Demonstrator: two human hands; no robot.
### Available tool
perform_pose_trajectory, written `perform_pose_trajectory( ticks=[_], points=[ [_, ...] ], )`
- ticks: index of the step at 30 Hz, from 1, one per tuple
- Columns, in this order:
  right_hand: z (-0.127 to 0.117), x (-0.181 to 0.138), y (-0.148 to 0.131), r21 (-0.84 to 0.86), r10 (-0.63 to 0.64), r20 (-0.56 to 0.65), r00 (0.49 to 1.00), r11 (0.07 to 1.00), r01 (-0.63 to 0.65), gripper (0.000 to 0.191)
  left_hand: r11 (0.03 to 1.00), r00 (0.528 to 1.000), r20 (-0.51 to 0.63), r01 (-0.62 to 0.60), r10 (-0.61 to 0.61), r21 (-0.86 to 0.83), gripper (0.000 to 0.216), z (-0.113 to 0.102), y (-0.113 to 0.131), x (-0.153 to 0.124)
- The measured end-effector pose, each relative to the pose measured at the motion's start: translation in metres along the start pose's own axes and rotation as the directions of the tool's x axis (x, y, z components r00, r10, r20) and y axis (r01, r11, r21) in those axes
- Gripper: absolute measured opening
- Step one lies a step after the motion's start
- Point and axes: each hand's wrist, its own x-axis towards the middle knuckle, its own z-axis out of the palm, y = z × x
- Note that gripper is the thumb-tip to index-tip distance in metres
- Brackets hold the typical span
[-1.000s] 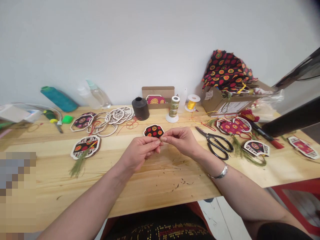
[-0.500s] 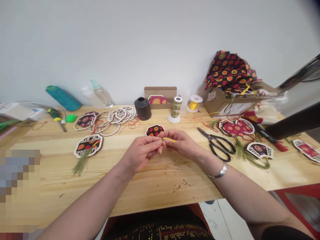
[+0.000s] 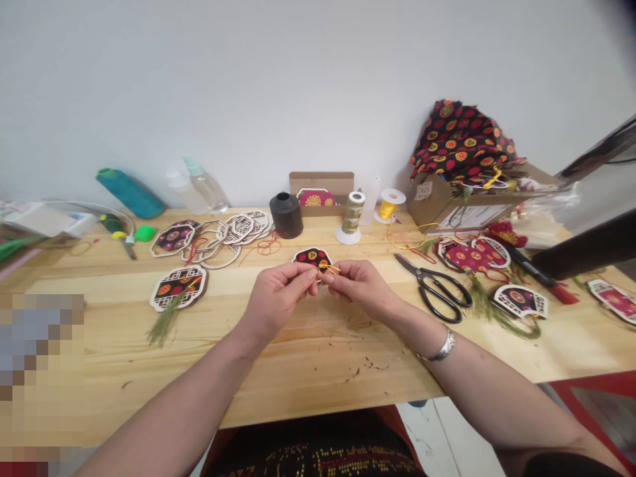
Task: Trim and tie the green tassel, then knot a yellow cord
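Nearest, dark thread clippings (image 3: 355, 370) lie scattered close to the front edge of the pale wooden desk (image 3: 268, 384). Above the desk's middle, the left hand (image 3: 281, 295) has thumb and forefinger drawn together in a narrow pinch, and the right hand (image 3: 358, 281) pinches just beside it, the fingertips almost meeting. Between them is a thin bright-yellow cord (image 3: 330, 268), and this is what has changed: a second ago it was all but hidden in the fingers, then it lay across the right thumb, and now its strands stick out above the fingertips. That suggests the cord is being turned or worked in the grip, with the handling unfinished; whether a knot is there is too small to tell. Just beyond the fingers, partly covered by them, a black-and-red patterned fabric plaque with a pale scalloped rim (image 3: 311, 256) stays where it was on the desk. Black-handled metal scissors (image 3: 438, 295) lie to its right, untouched. Farther off, near the desk's back edge, stands a white-flanged spool of yellow cord (image 3: 389, 209).
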Motion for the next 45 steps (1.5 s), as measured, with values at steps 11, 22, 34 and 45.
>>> perform_pose_trajectory(
  ticks=[11,22,34,45],
  points=[
    [0.017,-0.016,-0.003,-0.465,-0.268,0.036,0.963,0.848,0.253,0.024,0.787,0.940,-0.073,-0.235,0.334,0.570,0.018,0.000,-0.005,-0.002],
    [0.019,-0.022,-0.003,-0.734,-0.371,0.111,0.922,0.595,0.328,0.020,0.726,0.901,-0.103,-0.267,0.421,0.634,0.018,0.001,-0.006,-0.003],
    [0.008,-0.022,-0.004,-0.894,-0.542,0.447,0.712,-0.231,0.385,0.023,0.522,0.886,0.206,-0.419,0.416,0.743,0.022,-0.002,-0.011,-0.001],
    [-0.017,-0.008,-0.006,-0.886,-0.580,0.190,0.792,0.247,0.393,0.026,0.773,0.890,0.337,-0.441,0.308,0.457,0.018,0.002,0.000,-0.004]
  ],
)
